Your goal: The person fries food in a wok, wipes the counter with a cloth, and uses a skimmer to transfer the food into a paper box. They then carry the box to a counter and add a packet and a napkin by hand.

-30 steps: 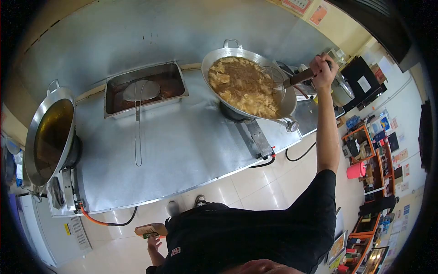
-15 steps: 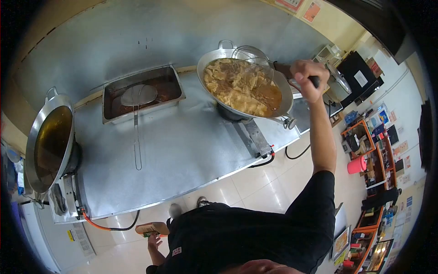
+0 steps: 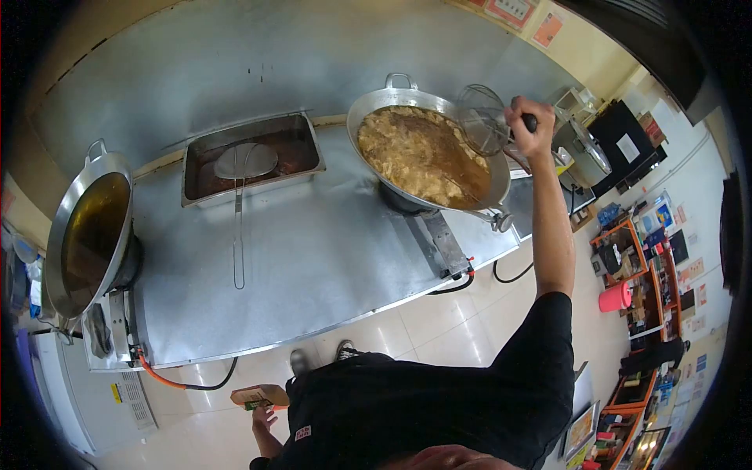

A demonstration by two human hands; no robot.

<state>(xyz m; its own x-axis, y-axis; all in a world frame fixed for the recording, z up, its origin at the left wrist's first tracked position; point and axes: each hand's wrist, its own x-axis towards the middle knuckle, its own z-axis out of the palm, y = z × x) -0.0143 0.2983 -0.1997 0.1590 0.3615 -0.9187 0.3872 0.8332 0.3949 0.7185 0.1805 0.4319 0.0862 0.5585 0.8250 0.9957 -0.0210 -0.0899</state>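
Observation:
My right hand (image 3: pixel 533 125) is closed around the black handle of a round wire skimmer (image 3: pixel 483 119). The skimmer's mesh hangs over the right rim of a wide wok (image 3: pixel 501 184), which holds pale golden pieces (image 3: pixel 407 145) in bubbling brown oil. Low at my side, my left hand (image 3: pixel 265 417) has its fingers at the lower edge of a brown packet (image 3: pixel 249 394) with a green patch. The fingers seem to hold it, though the hand is small and partly hidden.
A second wok (image 3: pixel 94 231) with dark oil sits at the left. Across a rectangular metal tray (image 3: pixel 200 200) rests a long-handled strainer (image 3: pixel 238 235). A gas hose (image 3: pixel 184 385) hangs by the steel table (image 3: pixel 313 243). A lidded pot (image 3: pixel 583 157) stands right of my forearm.
My right hand has lifted the skimmer from over the food towards the wok's right rim. Its mesh now shows clear of the golden pieces. My left hand keeps nearly the same place.

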